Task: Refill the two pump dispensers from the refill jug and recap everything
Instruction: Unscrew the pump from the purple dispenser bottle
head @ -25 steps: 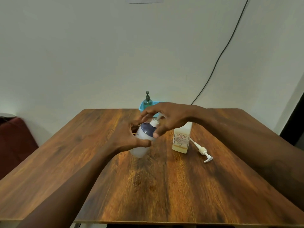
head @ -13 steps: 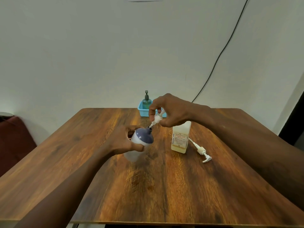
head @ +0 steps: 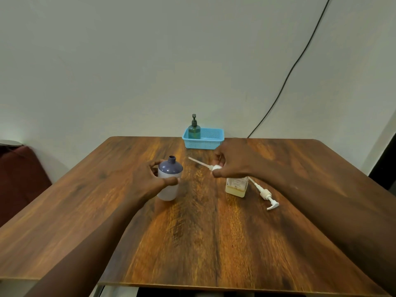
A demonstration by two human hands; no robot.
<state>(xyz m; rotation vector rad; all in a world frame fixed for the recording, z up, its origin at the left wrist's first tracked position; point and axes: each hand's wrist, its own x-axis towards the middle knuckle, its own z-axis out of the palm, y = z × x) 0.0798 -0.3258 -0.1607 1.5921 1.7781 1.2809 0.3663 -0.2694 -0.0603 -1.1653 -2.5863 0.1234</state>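
Observation:
My left hand [head: 151, 181] grips a white bottle with a purple shoulder [head: 169, 181], standing upright on the wooden table [head: 192, 232] with its neck uncapped. My right hand [head: 231, 163] pinches a white pump head [head: 215, 167] above the table; its dip tube [head: 197, 161] points left toward the bottle and is fully out of it. Under my right hand stands a clear square bottle with yellow liquid [head: 236, 187], partly hidden, its top out of sight. A second white pump [head: 266, 195] lies on the table to its right.
A blue plastic basket [head: 211, 139] sits at the table's far edge, holding a green pump dispenser [head: 194, 129] with a black pump. A black cable [head: 285, 82] runs down the wall behind. A dark red seat [head: 19, 174] is at the left.
My right hand has pulled the pump up out of the purple-topped bottle and carried it to the right. My left hand kept hold of the bottle, now upright.

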